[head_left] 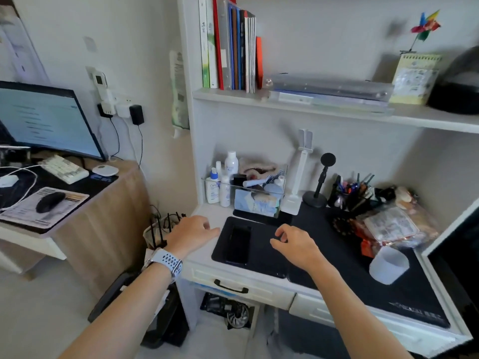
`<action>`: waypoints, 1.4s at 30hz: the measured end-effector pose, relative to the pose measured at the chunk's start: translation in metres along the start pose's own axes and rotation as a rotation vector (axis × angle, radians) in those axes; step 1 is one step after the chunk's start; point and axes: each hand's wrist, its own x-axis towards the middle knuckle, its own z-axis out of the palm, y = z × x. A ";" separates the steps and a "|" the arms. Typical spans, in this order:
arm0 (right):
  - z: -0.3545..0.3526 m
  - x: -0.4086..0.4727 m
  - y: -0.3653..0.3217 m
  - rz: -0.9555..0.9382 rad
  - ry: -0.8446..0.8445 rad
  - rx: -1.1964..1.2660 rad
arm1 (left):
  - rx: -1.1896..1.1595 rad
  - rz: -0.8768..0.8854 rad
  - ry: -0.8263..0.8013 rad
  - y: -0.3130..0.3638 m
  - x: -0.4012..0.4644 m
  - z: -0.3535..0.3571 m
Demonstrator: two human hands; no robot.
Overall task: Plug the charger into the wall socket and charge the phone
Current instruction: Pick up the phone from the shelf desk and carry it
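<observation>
A black phone point(238, 244) lies face up on a dark mat point(261, 252) on the white desk. My left hand point(193, 230) hovers just left of the phone, fingers loosely curled, holding nothing. To the right of the phone, my right hand point(294, 243) hangs over the mat with fingers half curled and nothing in them. On the wall at the left, a socket cluster point(118, 107) holds a white plug block and a black adapter point(136, 114), with cables running down from them. A white cable point(24, 187) lies on the left desk.
A clear organiser point(255, 193) with bottles stands behind the phone, next to a white stand point(300, 174) and a small black microphone point(321, 180). A pen cup point(353, 194), snack bags and a white cup point(388, 265) crowd the right. A monitor point(44, 119), keyboard and mouse occupy the left desk.
</observation>
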 end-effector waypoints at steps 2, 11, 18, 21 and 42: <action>0.009 0.023 -0.006 0.029 -0.009 0.016 | 0.019 0.010 -0.043 -0.005 0.031 0.001; 0.045 0.109 -0.002 0.131 -0.073 0.042 | 0.008 -0.011 -0.199 -0.021 0.134 0.038; 0.083 0.153 0.015 0.231 -0.163 0.149 | -0.003 -0.087 -0.321 -0.028 0.185 0.080; 0.100 0.164 0.023 0.289 -0.221 0.201 | -0.016 -0.108 -0.380 -0.034 0.201 0.100; 0.183 0.179 0.011 0.797 -0.018 0.634 | -0.537 -0.534 -0.484 -0.047 0.211 0.182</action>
